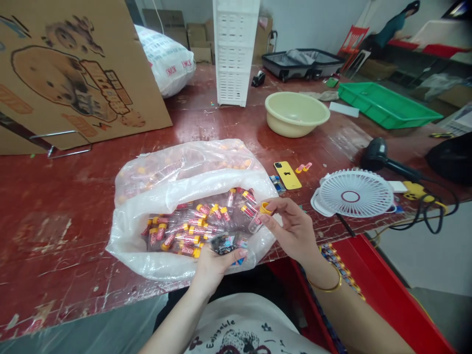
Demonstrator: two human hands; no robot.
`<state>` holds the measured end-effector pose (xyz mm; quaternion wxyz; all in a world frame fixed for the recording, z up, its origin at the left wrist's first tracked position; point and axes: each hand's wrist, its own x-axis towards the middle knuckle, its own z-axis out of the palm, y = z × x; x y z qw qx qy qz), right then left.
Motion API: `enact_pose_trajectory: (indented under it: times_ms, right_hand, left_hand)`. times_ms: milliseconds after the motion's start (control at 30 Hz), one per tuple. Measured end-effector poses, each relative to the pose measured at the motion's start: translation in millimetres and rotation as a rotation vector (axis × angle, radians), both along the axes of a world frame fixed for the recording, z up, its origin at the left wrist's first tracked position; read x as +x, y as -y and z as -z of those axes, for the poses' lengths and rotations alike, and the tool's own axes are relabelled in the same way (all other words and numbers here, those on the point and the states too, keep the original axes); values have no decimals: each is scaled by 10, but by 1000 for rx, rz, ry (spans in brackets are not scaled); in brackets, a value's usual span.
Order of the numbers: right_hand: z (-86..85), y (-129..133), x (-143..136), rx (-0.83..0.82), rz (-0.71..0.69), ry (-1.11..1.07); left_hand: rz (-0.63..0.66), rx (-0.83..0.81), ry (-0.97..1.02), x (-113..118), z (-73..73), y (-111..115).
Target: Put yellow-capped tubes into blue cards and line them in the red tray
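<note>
Near the front edge of the red desk (47, 211), I see a clear-and-white plastic bag (123, 236) lying with its mouth spread wide. Inside it, many small tubes (197, 230) with yellow caps and red-and-pink contents lie jumbled at all angles. From my end of the feed, I have the left hand (213, 268) at the bag's near rim, its thumb pressed over small printed packets (223, 243), dark and blue; I cannot tell how many it grips. My right hand (294, 230) pinches a clear tube (255, 224) between thumb and fingers by its yellow cap, the tube tilted over the bag's right side; whether it touches the film, I cannot tell. A gold bracelet (326, 286) circles that wrist.

Just beyond the right hand I have a yellow phone (288, 175), then two small pink-and-yellow pieces (304, 167) beside it. Farther right sit a round white fan (356, 194) and a black blower (375, 153). Behind these I make out a pale yellow basin (282, 120) and a green tray (379, 110). At the left stands a large printed cardboard box (84, 78). Well back, another person (391, 32) leans over a surface.
</note>
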<state>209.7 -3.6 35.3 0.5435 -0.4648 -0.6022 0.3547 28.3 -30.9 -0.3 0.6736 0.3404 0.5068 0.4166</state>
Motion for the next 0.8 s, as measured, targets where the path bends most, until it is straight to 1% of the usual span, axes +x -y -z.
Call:
enact_pose_trajectory:
  times_ms: [100, 200, 300, 400, 500, 567, 633, 733, 800]
  right_hand:
    - [-87, -13, -24, 113, -58, 75]
    - [-138, -27, -66, 116, -119, 146]
    - [-93, -66, -107, -10, -168, 113]
    - [47, -120, -136, -212, -145, -84]
    - [178, -140, -145, -359, -108, -251]
    - [217, -131, -136, -385, -97, -302]
    - [225, -119, -117, -386, -103, -346]
    - [225, -114, -85, -403, -168, -397]
    - [235, -95, -85, -419, -239, -379]
  left_hand:
    - [-21, -3, -17, 9, -8, -10]
    - [-17, 7, -37, 17, -27, -15]
    - [-21, 7, -31, 28, -51, -8]
    - [9, 5, 0, 50, -87, 13]
    - [6, -80, 92, 78, -124, 36]
    - [-11, -167, 132, 90, -139, 45]
    - [-12, -219, 134, 91, -144, 43]
    - [-2, -265, 162, 79, -143, 11]
    - [-2, -324, 219, 76, -151, -33]
